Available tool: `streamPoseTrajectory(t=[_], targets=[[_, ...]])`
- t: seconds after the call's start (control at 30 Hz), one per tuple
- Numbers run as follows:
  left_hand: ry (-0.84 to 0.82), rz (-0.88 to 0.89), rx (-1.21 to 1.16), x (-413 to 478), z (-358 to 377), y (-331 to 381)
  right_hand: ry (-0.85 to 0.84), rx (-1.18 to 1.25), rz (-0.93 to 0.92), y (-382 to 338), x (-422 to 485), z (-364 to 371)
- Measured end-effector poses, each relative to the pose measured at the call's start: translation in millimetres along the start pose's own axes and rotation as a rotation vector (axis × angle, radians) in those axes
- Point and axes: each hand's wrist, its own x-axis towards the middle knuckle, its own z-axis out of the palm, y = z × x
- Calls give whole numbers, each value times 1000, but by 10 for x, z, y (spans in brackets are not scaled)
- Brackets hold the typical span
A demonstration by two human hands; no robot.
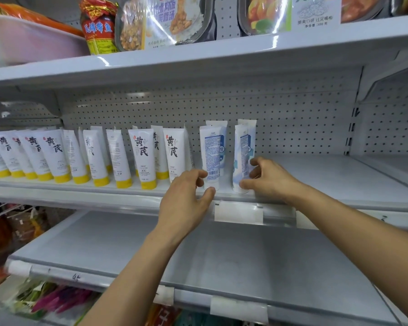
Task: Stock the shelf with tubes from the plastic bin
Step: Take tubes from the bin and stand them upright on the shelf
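Two white-and-blue tubes stand cap-down on the middle shelf (pixel 316 175), each with another like it behind. My left hand (pixel 186 196) pinches the left blue tube (pixel 213 149) at its cap, thumb in front and forefinger at its left edge. My right hand (pixel 269 180) wraps the lower part of the right blue tube (pixel 244 147), thumb at the cap and fingers behind. To the left runs a row of several white tubes with yellow caps (pixel 141 158). A pale plastic bin (pixel 21 41) sits on the top shelf at the left.
The middle shelf is bare to the right of the blue tubes. Food packs (pixel 170 20) and a red jar (pixel 99 27) fill the top shelf. The shelf below (pixel 222 260) is bare grey, with price-tag holders (pixel 238 212) on the shelf edges.
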Motion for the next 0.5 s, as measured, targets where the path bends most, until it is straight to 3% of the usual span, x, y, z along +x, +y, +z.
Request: streamPoseTrajectory(t=[0.1,0.23,0.5], targets=[[-4,-41,-17,-70,-44,-5,99,-291,-3,18,-189,-85],[10,-51,17,-231,-123,-10,218,-524,-214,66,-444,-98],[18,-111,203,-664,-361,-380,118,-430,-650,-189,-670,531]])
